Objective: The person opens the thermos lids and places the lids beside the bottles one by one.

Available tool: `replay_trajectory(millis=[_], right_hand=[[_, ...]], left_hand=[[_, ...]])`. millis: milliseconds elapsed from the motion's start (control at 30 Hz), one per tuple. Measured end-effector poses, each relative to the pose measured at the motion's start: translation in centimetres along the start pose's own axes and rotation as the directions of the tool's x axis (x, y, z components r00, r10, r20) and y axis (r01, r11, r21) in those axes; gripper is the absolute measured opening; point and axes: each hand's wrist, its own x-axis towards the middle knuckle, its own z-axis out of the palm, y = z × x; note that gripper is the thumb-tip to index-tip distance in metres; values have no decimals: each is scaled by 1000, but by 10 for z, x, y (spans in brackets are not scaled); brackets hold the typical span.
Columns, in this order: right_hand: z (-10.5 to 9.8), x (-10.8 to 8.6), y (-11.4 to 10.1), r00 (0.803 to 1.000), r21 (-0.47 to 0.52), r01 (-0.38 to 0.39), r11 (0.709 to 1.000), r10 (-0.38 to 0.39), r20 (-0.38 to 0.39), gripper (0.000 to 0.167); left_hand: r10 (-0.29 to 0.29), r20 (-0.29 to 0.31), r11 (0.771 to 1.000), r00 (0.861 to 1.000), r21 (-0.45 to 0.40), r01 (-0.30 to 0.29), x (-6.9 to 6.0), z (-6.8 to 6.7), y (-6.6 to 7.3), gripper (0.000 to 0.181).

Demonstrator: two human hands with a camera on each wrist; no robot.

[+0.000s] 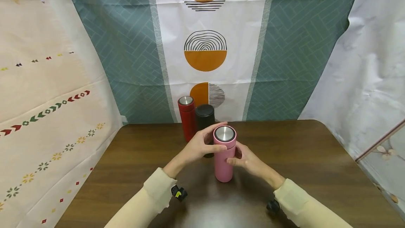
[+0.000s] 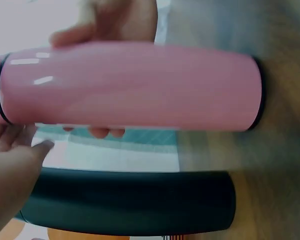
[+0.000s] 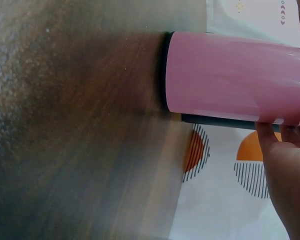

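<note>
A pink bottle (image 1: 224,166) with a silver-topped lid (image 1: 225,134) is upright between both hands. The left hand (image 1: 202,144) grips it around the lid end, thumb across the front. Lower down, the right hand (image 1: 248,159) holds the body from the right side. In the left wrist view the pink bottle (image 2: 135,85) lies across the picture, with the left hand (image 2: 12,172) at its lid end and the right hand (image 2: 117,22) on its body. The right wrist view has the right hand (image 3: 290,175) against the bottle (image 3: 220,75); its lid is out of that view.
Behind the pink bottle stand a black bottle (image 1: 205,117) and, left of it, a red bottle (image 1: 188,119), near the back edge of the brown table (image 1: 142,157). A patterned cloth (image 1: 126,45) hangs behind the table.
</note>
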Motion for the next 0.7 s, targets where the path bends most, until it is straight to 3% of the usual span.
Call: replay_trajectory(millis=[133,300,367,467,533,600,700], right_hand=[[0,0,0,1000,-10,-8,1000,8,-5,65],[1,3,-1,1000,-26,-15,1000,14,-17,68],[0,3,-2,1000,-31,-14,999,14,-18,70],[-1,3,-2,1000,-27,-8,1000,8,-17,71],[-1,3,-2,1000,-21,-9,1000,9,-13,70],[-1,3,-2,1000,-17,-13,1000,13,-10,69],[0,1,-2,1000,-15,-27,1000,27,-1,67]], left_hand=[[4,2,1000,1000,-15,-4,3,-1,-2,65],[26,-119,999,993,-19,-28,-1,9,-2,64],[41,-198,999,979,24,-37,-4,16,-1,65],[69,-321,993,945,114,-33,-9,31,2,68],[80,-368,988,926,154,-24,-11,38,2,70],[72,-365,988,928,153,-17,-13,39,1,71],[40,-276,995,960,100,-13,-13,28,-1,72]])
